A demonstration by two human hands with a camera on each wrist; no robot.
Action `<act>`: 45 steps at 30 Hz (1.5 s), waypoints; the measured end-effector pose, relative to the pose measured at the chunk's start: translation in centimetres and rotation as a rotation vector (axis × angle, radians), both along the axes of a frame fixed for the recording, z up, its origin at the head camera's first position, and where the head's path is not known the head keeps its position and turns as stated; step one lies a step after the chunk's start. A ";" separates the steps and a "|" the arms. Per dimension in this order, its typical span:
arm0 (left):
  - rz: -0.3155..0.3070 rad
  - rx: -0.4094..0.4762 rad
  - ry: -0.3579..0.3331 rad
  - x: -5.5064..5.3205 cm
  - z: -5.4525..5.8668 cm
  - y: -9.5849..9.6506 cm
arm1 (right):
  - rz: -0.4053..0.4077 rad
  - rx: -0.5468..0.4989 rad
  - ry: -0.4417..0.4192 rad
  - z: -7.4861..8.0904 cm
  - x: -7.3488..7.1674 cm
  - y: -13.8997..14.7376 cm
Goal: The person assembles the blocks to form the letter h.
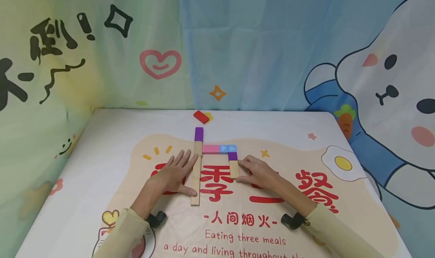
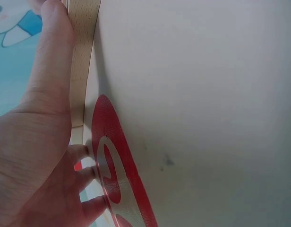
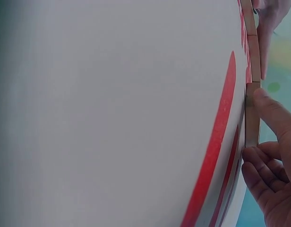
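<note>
On the tabletop, wooden blocks (image 1: 195, 190) lie end to end in a column, topped by a purple block (image 1: 199, 134). My left hand (image 1: 175, 175) rests along the column's left side with fingers spread, thumb against the lower block and fingertips higher up. From the column a pink block (image 1: 210, 149) and light blue blocks (image 1: 223, 149) run right. Below their right end sit a small purple block (image 1: 232, 156) and a plain wooden block (image 1: 234, 169). My right hand (image 1: 259, 172) pinches this wooden block (image 3: 252, 116) by its ends between thumb and fingers.
A red block (image 1: 201, 117) lies alone near the table's back edge. Printed red characters and a fried egg (image 1: 344, 163) mark the tablecloth. A patterned curtain (image 1: 251, 61) hangs behind the table. Each wrist wears a black camera (image 1: 293, 221).
</note>
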State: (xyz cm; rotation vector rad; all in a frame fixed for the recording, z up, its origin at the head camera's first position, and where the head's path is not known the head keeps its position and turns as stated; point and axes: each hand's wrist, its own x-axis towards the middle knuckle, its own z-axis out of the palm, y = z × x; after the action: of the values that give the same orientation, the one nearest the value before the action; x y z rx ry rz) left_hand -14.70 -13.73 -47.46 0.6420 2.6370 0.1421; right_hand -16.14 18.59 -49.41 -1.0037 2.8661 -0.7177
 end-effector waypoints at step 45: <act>0.005 0.009 0.005 -0.1 0.2 0.0 | -0.044 0.017 -0.065 0.3 0.4 -0.3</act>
State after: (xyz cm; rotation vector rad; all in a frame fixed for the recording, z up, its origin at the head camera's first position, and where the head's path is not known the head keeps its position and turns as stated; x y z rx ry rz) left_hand -14.80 -13.73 -47.27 0.6391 2.6443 0.1539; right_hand -15.71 18.33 -49.09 -0.9010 2.8415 -0.7142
